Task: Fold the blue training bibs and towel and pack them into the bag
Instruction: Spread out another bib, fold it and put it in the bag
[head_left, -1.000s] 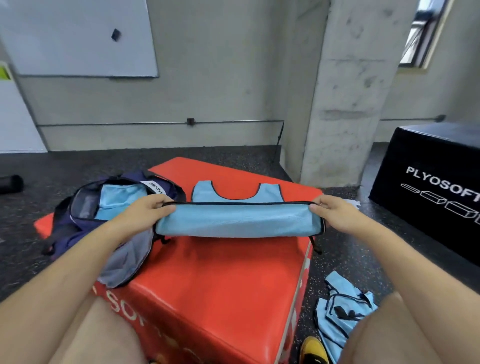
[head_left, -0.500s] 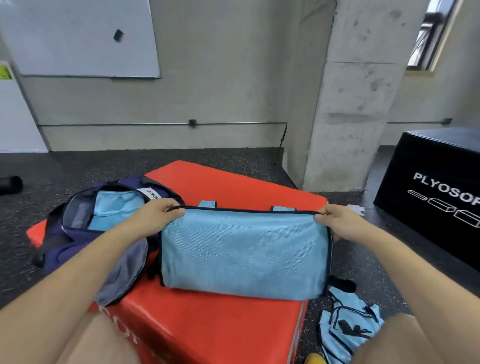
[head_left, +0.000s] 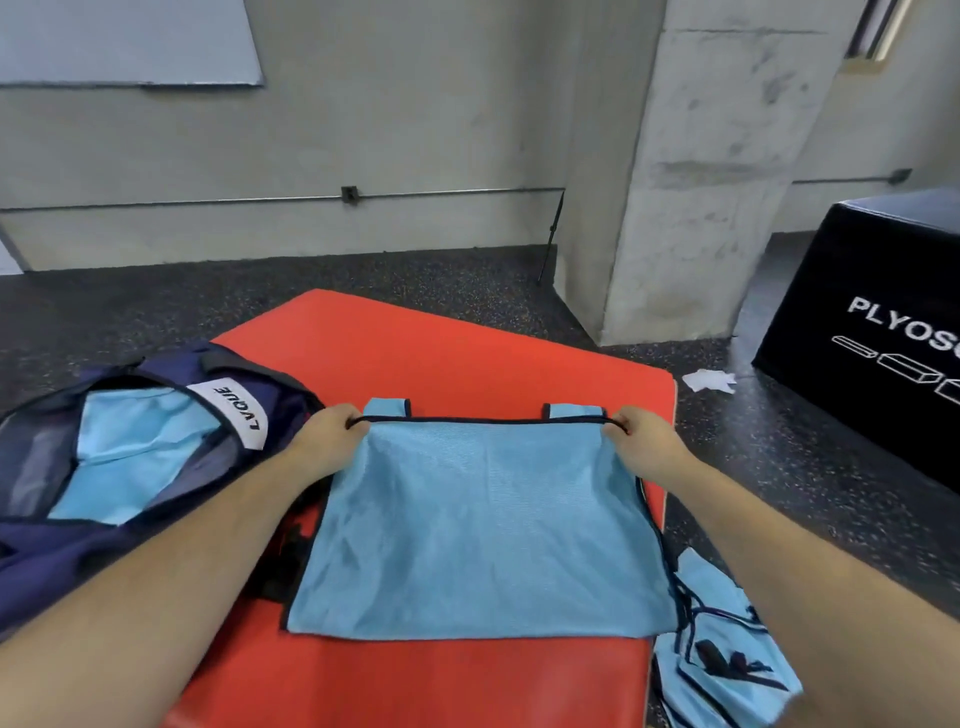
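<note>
Your left hand (head_left: 324, 439) and right hand (head_left: 649, 447) each pinch a top corner of the light blue mesh training bib (head_left: 483, 525), fingers (head_left: 345, 415) curled onto its dark trim. The bib lies folded flat on the red padded box (head_left: 441, 358), just beside the open navy fabric bag (head_left: 156, 519), which holds more blue cloth.

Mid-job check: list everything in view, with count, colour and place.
folded bib: one, light blue, flat on red box
bag: one, navy, open, left of bib
cloth: count unclear, light blue, inside bag
loose bibs: several, light blue, floor, lower right
red box: one, red, under bib
black box: one, black, far right
paper scrap: one, white, floor near black box
left hand: one, pinching bib's far left corner
right hand: one, pinching bib's far right corner
</note>
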